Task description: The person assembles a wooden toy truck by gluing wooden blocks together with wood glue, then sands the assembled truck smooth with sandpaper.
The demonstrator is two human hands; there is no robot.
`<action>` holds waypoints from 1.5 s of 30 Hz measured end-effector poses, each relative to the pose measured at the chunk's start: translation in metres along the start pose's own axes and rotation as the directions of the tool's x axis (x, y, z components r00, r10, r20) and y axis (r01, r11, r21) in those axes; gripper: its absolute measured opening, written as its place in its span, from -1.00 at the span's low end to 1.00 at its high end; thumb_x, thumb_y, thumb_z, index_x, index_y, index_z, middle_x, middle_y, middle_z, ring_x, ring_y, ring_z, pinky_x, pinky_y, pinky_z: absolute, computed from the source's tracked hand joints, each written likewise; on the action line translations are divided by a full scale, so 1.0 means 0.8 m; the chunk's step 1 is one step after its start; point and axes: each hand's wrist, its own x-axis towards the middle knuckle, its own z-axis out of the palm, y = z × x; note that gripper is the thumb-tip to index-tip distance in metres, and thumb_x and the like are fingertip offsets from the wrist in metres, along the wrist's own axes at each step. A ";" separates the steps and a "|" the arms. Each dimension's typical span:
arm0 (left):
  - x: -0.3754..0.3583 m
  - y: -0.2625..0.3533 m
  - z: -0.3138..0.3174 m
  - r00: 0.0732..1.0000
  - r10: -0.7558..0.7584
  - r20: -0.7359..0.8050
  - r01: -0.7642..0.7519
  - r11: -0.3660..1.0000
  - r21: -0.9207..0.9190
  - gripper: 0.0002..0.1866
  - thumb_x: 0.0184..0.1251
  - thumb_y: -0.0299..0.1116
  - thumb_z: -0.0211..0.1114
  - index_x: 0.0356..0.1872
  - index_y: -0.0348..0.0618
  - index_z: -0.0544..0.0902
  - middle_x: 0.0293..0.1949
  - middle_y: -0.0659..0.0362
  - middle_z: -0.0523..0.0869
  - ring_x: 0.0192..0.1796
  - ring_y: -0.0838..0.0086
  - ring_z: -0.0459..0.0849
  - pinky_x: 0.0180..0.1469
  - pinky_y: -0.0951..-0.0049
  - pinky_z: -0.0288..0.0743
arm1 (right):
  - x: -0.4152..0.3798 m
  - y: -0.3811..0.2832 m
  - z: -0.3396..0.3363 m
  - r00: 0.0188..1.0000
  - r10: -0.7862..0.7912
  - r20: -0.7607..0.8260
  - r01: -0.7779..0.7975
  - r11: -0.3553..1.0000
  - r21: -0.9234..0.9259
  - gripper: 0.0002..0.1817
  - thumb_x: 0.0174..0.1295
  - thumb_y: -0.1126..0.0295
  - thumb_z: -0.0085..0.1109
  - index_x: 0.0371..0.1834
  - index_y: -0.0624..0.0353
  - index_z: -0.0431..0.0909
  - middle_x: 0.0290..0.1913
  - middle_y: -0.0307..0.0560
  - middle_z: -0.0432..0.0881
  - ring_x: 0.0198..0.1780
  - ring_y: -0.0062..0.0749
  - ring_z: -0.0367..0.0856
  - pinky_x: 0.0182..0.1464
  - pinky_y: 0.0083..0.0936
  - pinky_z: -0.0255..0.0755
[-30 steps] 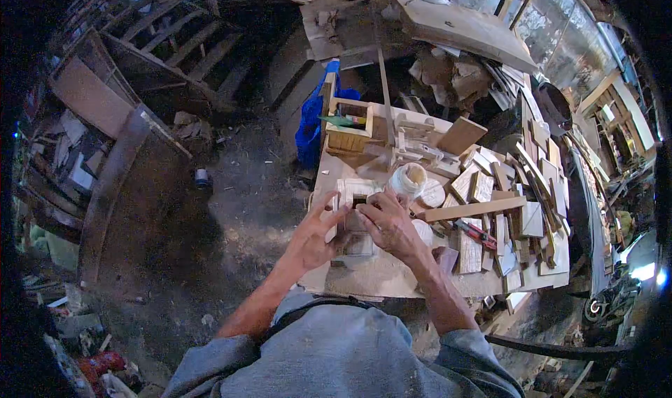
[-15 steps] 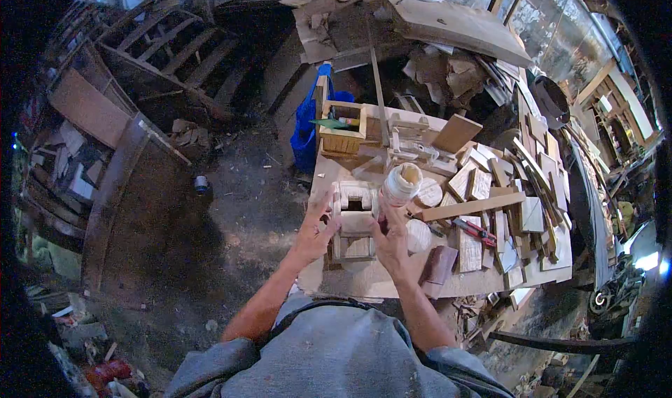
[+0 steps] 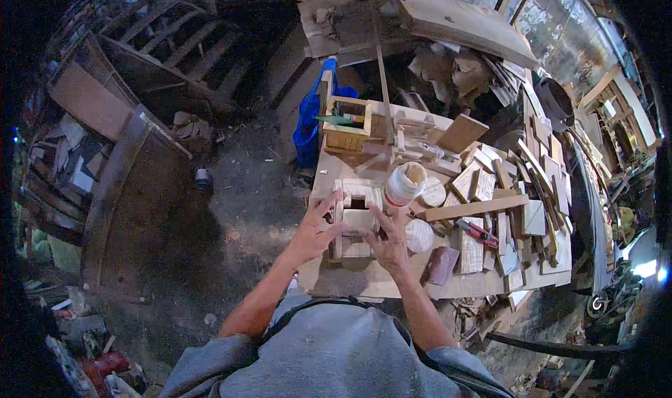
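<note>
A small wooden box-like piece [image 3: 357, 248] with a dark square opening in its top lies near the front of the work table. My left hand [image 3: 316, 231] grips its left side, fingers along the upper edge and thumb across the lower part. From the right, my right hand [image 3: 389, 240] holds the same piece, its fingers bent over the edge beside the opening. Just behind my right hand stands an open white jar [image 3: 404, 184] with a red mark and a tan inside. Parts of the wooden piece are hidden under my fingers.
Round wooden discs [image 3: 419, 236], a brown block [image 3: 441, 266] and a red utility knife [image 3: 477, 233] lie to the right. Scrap wood pieces [image 3: 483, 186] pile up beyond them. A wooden box with tools [image 3: 346, 140] and a blue bag [image 3: 308, 128] are at the back left.
Both hands have shifted on the wooden piece: my left fingers and thumb reach farther over it, and my right fingers have moved inward over its right edge. The camera view has shifted slightly.
</note>
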 end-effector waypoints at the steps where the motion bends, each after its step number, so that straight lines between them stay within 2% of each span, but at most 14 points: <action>1: 0.000 0.000 0.000 1.000 -0.008 0.003 0.008 1.000 -0.005 -0.23 0.36 -0.26 0.38 0.58 0.00 0.29 0.33 -0.02 0.50 0.28 0.22 0.45 0.30 0.31 0.38 | 0.003 0.000 0.000 0.999 -0.041 -0.005 0.041 0.999 -0.008 -0.31 0.18 0.35 0.50 0.43 0.03 0.50 0.16 0.06 0.46 0.10 -0.13 0.48 0.14 -0.28 0.41; 2: 0.000 0.000 0.000 1.000 0.001 -0.001 -0.001 1.000 0.014 -0.23 0.36 -0.25 0.38 0.58 0.01 0.29 0.33 -0.03 0.50 0.27 0.22 0.46 0.29 0.31 0.39 | 0.004 0.000 0.000 0.997 -0.083 -0.010 0.082 0.996 -0.015 -0.31 0.17 0.33 0.50 0.43 0.02 0.51 0.14 0.06 0.46 0.08 -0.11 0.48 0.13 -0.26 0.41; 8: 0.003 -0.003 0.001 0.998 0.066 -0.024 -0.063 0.993 0.097 -0.24 0.35 -0.20 0.40 0.56 0.02 0.33 0.33 -0.02 0.49 0.21 0.25 0.48 0.22 0.34 0.42 | -0.001 0.003 -0.003 0.992 0.089 0.088 -0.090 0.996 0.004 -0.37 0.20 0.31 0.47 0.38 0.05 0.55 0.12 0.11 0.48 0.06 -0.02 0.50 0.10 -0.18 0.41; 11: 0.003 0.002 0.001 0.999 0.038 -0.020 -0.037 0.998 0.054 -0.24 0.33 -0.20 0.41 0.55 0.01 0.35 0.33 -0.01 0.50 0.16 0.28 0.49 0.20 0.37 0.43 | 0.002 -0.004 -0.003 1.000 -0.003 0.023 0.003 1.000 -0.014 -0.38 0.19 0.35 0.47 0.37 0.06 0.56 0.03 0.08 0.49 0.00 -0.08 0.49 0.04 -0.19 0.44; 14: 0.002 -0.003 0.003 1.000 0.009 -0.015 -0.009 0.999 0.038 -0.22 0.31 -0.21 0.43 0.55 0.03 0.35 0.31 0.00 0.50 0.10 0.32 0.49 0.16 0.40 0.45 | 0.002 -0.008 0.000 1.000 -0.016 -0.011 0.016 1.000 0.009 -0.32 0.15 0.43 0.47 0.41 -0.13 0.52 -0.01 0.13 0.48 -0.06 -0.01 0.54 -0.02 -0.21 0.52; 21: 0.002 0.021 -0.009 0.999 -0.044 0.025 0.042 0.997 0.064 -0.15 0.23 -0.22 0.50 0.57 0.06 0.33 0.29 0.00 0.52 0.08 0.32 0.51 0.19 0.38 0.47 | -0.009 0.001 -0.003 0.989 0.146 -0.005 -0.144 0.984 0.107 -0.25 0.25 0.34 0.38 0.51 0.21 0.33 0.19 0.26 0.48 0.20 0.13 0.51 0.28 -0.14 0.41; 25: 0.004 0.015 -0.009 0.999 0.043 0.017 -0.044 0.993 0.109 -0.11 0.18 -0.20 0.55 0.56 0.03 0.34 0.25 -0.02 0.55 0.18 0.21 0.55 0.26 0.31 0.46 | -0.005 -0.006 -0.012 0.994 0.107 0.018 -0.108 0.979 0.174 -0.26 0.32 0.34 0.27 0.56 0.22 0.25 0.22 0.27 0.47 0.26 0.15 0.49 0.35 -0.16 0.36; 29: 0.005 0.014 -0.009 1.000 0.003 0.020 -0.006 0.988 0.155 -0.11 0.12 -0.20 0.59 0.51 -0.01 0.39 0.23 -0.05 0.57 0.24 0.12 0.56 0.31 0.24 0.44 | -0.010 -0.007 -0.010 0.982 0.179 0.054 -0.184 0.978 0.096 -0.25 0.31 0.41 0.24 0.59 0.18 0.21 0.24 0.26 0.46 0.28 0.12 0.47 0.36 -0.17 0.35; 32: 0.006 0.016 -0.009 0.999 -0.036 0.021 0.033 0.993 0.116 -0.13 0.11 -0.22 0.60 0.49 -0.02 0.40 0.22 -0.05 0.57 0.23 0.11 0.57 0.33 0.23 0.42 | -0.013 -0.005 -0.006 0.990 0.139 0.023 -0.141 0.981 0.134 -0.20 0.24 0.52 0.25 0.60 0.16 0.20 0.25 0.25 0.45 0.31 0.11 0.45 0.38 -0.16 0.33; 35: 0.003 0.020 -0.008 0.999 -0.038 0.017 0.036 0.990 0.133 -0.13 0.12 -0.21 0.59 0.50 -0.02 0.40 0.21 -0.06 0.57 0.24 0.10 0.56 0.35 0.23 0.41 | -0.016 -0.003 -0.001 0.996 0.090 -0.024 -0.086 0.987 0.134 -0.16 0.23 0.57 0.26 0.62 0.11 0.18 0.27 0.24 0.44 0.30 0.07 0.45 0.37 -0.17 0.33; 38: 0.005 0.030 -0.010 1.000 -0.025 0.013 0.023 0.985 0.172 -0.16 0.17 -0.19 0.56 0.50 -0.03 0.40 0.22 -0.09 0.55 0.29 0.08 0.51 0.37 0.20 0.38 | -0.014 -0.005 0.001 0.995 0.067 -0.068 -0.059 0.992 0.113 -0.20 0.23 0.60 0.25 0.59 0.08 0.25 0.21 0.16 0.46 0.18 -0.03 0.50 0.24 -0.24 0.43; 41: 0.006 0.032 -0.011 0.999 0.026 -0.023 -0.021 0.978 0.206 -0.23 0.25 -0.18 0.50 0.48 -0.05 0.42 0.25 -0.11 0.50 0.33 0.07 0.46 0.40 0.19 0.34 | -0.016 0.002 0.004 0.953 0.295 -0.076 -0.257 0.912 0.320 -0.36 0.22 0.60 0.27 0.43 0.11 0.45 0.09 0.08 0.49 0.08 -0.12 0.52 0.08 -0.31 0.48; 44: 0.001 0.032 -0.003 0.996 0.055 -0.067 -0.042 0.981 0.188 -0.34 0.33 -0.21 0.43 0.45 -0.05 0.46 0.23 -0.08 0.47 0.33 0.10 0.43 0.41 0.20 0.32 | -0.003 0.004 0.000 0.971 0.233 -0.052 -0.203 0.920 0.336 -0.61 0.33 0.61 0.17 0.22 0.13 0.55 0.07 -0.08 0.42 -0.06 -0.47 0.49 -0.11 -0.59 0.51; 45: 0.005 0.029 -0.001 0.995 0.066 -0.071 -0.053 0.983 0.173 -0.37 0.36 -0.23 0.41 0.43 -0.04 0.48 0.22 -0.06 0.47 0.31 0.12 0.43 0.40 0.22 0.31 | 0.003 0.007 0.002 0.984 0.160 -0.078 -0.133 0.952 0.276 -0.65 0.32 0.61 0.18 0.15 0.12 0.57 0.06 -0.09 0.42 -0.08 -0.45 0.49 -0.14 -0.57 0.49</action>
